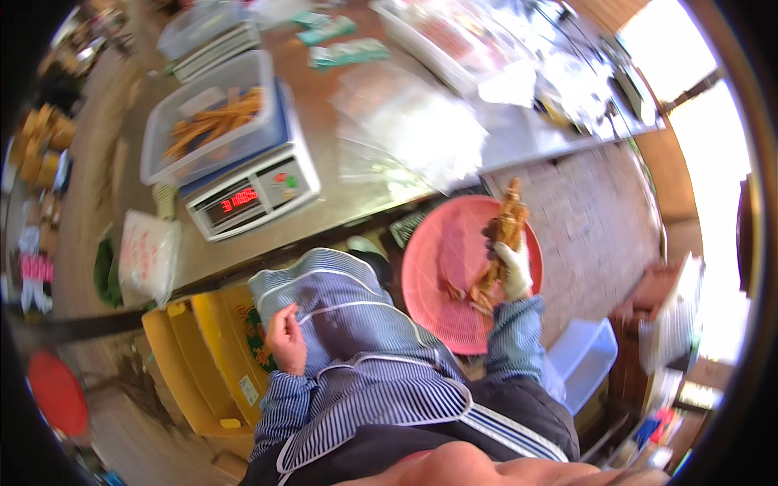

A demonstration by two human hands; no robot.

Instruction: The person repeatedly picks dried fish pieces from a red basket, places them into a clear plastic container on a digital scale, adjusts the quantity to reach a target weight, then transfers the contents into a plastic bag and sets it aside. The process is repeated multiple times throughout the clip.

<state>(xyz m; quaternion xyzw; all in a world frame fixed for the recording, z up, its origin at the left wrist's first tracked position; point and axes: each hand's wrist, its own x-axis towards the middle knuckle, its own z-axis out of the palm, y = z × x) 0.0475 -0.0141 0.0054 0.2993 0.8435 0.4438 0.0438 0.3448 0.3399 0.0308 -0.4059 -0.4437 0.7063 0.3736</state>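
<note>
My right hand (515,267), in a white glove, grips a bunch of brown, strip-like pieces (510,222) that look like dried food. It is over a round red plastic basket (434,255), where a few more brown pieces (483,291) lie near the right side. My bare left hand (287,340) hovers by the striped apron (346,316) with its fingers curled and nothing visible in them. On the steel table, a digital scale (285,182) with a lit red display carries a clear plastic bin (209,143) holding similar brown strips (216,121).
Clear plastic bags (407,127) lie on the table (328,212) beside green-white packets (346,53). A white tray (425,54) stands at the back. Below left is an open yellow carton (206,358); a bluish plastic bin (583,358) sits at lower right. A printed white packet (149,255) rests at the table's corner.
</note>
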